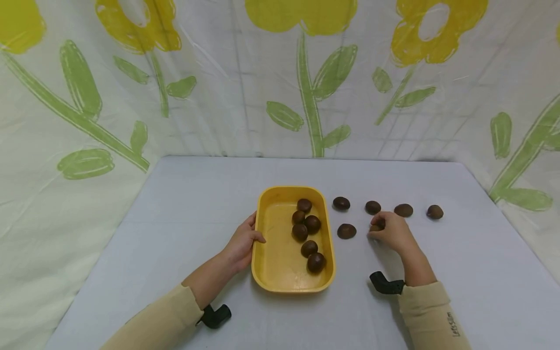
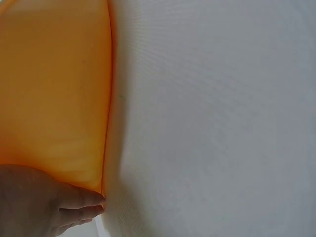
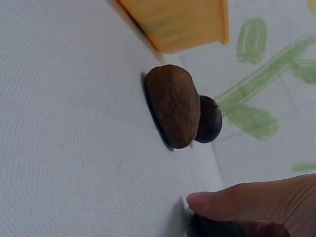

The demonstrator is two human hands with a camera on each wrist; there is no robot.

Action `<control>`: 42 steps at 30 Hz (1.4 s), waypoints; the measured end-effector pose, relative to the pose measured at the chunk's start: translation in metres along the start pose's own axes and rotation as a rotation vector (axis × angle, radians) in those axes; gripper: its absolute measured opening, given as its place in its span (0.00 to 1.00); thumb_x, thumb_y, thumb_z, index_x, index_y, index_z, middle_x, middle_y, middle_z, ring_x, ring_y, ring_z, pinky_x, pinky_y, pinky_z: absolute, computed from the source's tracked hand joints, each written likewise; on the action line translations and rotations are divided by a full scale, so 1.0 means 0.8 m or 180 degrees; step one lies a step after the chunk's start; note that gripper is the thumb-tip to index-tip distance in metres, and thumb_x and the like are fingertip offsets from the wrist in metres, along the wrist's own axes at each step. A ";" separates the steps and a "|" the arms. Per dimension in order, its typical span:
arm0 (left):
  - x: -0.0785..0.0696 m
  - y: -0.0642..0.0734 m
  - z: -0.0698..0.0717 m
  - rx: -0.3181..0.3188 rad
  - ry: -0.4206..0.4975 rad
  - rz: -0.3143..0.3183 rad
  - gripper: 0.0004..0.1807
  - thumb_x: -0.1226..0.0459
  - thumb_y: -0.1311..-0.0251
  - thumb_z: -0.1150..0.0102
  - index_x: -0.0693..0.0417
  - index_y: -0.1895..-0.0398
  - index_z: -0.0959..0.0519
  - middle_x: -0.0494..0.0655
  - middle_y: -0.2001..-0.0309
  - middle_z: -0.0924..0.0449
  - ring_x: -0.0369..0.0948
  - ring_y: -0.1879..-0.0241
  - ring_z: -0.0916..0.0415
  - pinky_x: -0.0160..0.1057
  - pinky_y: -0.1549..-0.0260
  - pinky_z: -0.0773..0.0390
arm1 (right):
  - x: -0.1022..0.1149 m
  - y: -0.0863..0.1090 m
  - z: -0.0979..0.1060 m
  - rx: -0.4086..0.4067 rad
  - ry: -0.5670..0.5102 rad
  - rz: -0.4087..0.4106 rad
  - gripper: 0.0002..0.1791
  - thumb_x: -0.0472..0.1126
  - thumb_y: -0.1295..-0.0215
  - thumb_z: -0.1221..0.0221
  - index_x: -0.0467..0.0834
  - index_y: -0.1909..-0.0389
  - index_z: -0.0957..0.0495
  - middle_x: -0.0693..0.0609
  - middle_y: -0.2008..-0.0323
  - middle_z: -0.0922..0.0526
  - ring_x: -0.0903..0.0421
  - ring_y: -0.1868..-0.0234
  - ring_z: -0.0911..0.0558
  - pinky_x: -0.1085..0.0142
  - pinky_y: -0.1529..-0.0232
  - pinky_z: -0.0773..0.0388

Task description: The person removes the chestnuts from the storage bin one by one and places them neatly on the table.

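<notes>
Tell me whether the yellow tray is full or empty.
Neither, only partly filled: the yellow tray has six brown nuts in its right half, while its left half shows bare.

1. White tabletop (image 1: 183,209): flat, with a straight far edge; its left and right edges spread apart toward the near side.
2. White sheet (image 1: 214,107): hangs beyond the table's far edge and along both sides, lightly creased.
3. Left flower (image 1: 164,29): yellow, pale-centred, with 2 green leaves below.
4. Middle flower (image 1: 302,17): yellow, partly out of view, above a green stem (image 1: 308,97) flanked by 3 leaves.
5. Right flower (image 1: 404,41): yellow, pale-centred.
</notes>
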State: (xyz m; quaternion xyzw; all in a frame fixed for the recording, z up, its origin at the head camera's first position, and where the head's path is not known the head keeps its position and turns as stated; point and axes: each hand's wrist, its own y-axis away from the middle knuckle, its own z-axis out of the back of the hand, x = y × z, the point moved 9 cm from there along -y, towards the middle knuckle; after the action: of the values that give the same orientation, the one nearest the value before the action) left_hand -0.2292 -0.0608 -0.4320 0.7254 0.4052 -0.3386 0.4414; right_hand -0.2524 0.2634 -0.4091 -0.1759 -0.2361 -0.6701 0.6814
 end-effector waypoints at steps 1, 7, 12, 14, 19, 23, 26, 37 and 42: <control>0.000 0.000 0.000 0.0010 -0.0001 -0.0007 0.48 0.83 0.55 0.65 0.54 0.26 0.61 0.52 0.27 0.53 0.50 0.30 0.48 0.49 0.32 0.46 | 0.000 0.000 -0.001 0.0008 0.0000 -0.0002 0.15 0.36 0.52 0.34 0.34 0.64 0.24 0.40 0.66 0.21 0.47 0.64 0.25 0.57 0.61 0.29; 0.000 0.000 0.000 -0.0002 -0.0010 -0.0021 0.48 0.84 0.56 0.65 0.54 0.26 0.60 0.53 0.27 0.52 0.51 0.30 0.48 0.50 0.32 0.46 | -0.002 -0.001 -0.004 0.0064 -0.0015 -0.0037 0.15 0.35 0.52 0.34 0.33 0.63 0.24 0.41 0.67 0.21 0.49 0.65 0.25 0.59 0.62 0.29; 0.001 0.000 0.001 -0.0048 0.0015 0.0005 0.48 0.84 0.56 0.64 0.53 0.26 0.59 0.51 0.28 0.51 0.50 0.30 0.47 0.49 0.32 0.45 | -0.002 0.000 -0.006 0.0111 0.0001 -0.0077 0.16 0.35 0.51 0.34 0.33 0.62 0.24 0.40 0.65 0.22 0.48 0.63 0.26 0.57 0.61 0.28; 0.001 0.000 0.001 -0.0036 0.0015 0.0001 0.48 0.84 0.55 0.64 0.53 0.26 0.60 0.52 0.27 0.51 0.50 0.30 0.47 0.49 0.32 0.45 | -0.001 0.000 -0.005 0.0115 0.0010 -0.0069 0.16 0.36 0.51 0.34 0.33 0.62 0.24 0.40 0.64 0.22 0.48 0.63 0.25 0.56 0.60 0.28; 0.001 -0.001 0.001 -0.0026 0.0015 0.0000 0.48 0.84 0.55 0.64 0.54 0.26 0.60 0.51 0.27 0.52 0.50 0.30 0.48 0.49 0.32 0.46 | 0.001 0.003 -0.001 0.0099 -0.0043 -0.0061 0.19 0.38 0.49 0.35 0.32 0.59 0.24 0.36 0.60 0.21 0.44 0.58 0.24 0.54 0.58 0.26; 0.001 -0.001 0.001 -0.0015 -0.0007 -0.0005 0.48 0.83 0.55 0.64 0.54 0.26 0.60 0.51 0.27 0.53 0.50 0.30 0.48 0.49 0.32 0.46 | 0.001 0.004 0.004 0.0066 -0.0067 -0.0085 0.21 0.41 0.45 0.38 0.31 0.54 0.25 0.33 0.55 0.22 0.39 0.52 0.24 0.51 0.56 0.25; 0.000 -0.001 0.001 -0.0019 -0.0001 -0.0006 0.48 0.83 0.55 0.64 0.54 0.26 0.60 0.51 0.27 0.53 0.49 0.30 0.49 0.48 0.32 0.46 | 0.002 0.003 0.008 0.0022 -0.0085 -0.0083 0.22 0.44 0.43 0.39 0.32 0.53 0.25 0.32 0.53 0.23 0.38 0.50 0.24 0.50 0.55 0.24; -0.001 -0.002 -0.001 0.0032 0.0036 -0.0048 0.48 0.84 0.55 0.65 0.54 0.26 0.61 0.53 0.27 0.53 0.51 0.30 0.48 0.50 0.32 0.46 | 0.052 -0.017 0.023 0.0098 -0.0141 0.0093 0.24 0.45 0.40 0.42 0.33 0.49 0.27 0.34 0.51 0.23 0.40 0.48 0.25 0.47 0.48 0.27; 0.000 0.000 0.002 -0.0013 -0.0002 -0.0043 0.48 0.83 0.55 0.64 0.54 0.26 0.60 0.52 0.27 0.53 0.51 0.30 0.48 0.50 0.32 0.45 | 0.090 -0.028 0.022 0.0144 -0.0185 0.0279 0.23 0.45 0.40 0.41 0.35 0.49 0.26 0.35 0.50 0.23 0.41 0.48 0.25 0.48 0.48 0.27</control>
State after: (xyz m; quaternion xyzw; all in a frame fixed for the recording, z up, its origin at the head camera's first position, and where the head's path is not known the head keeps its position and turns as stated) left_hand -0.2291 -0.0621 -0.4324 0.7216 0.4107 -0.3411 0.4408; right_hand -0.2770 0.2126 -0.3560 -0.1900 -0.2629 -0.6287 0.7068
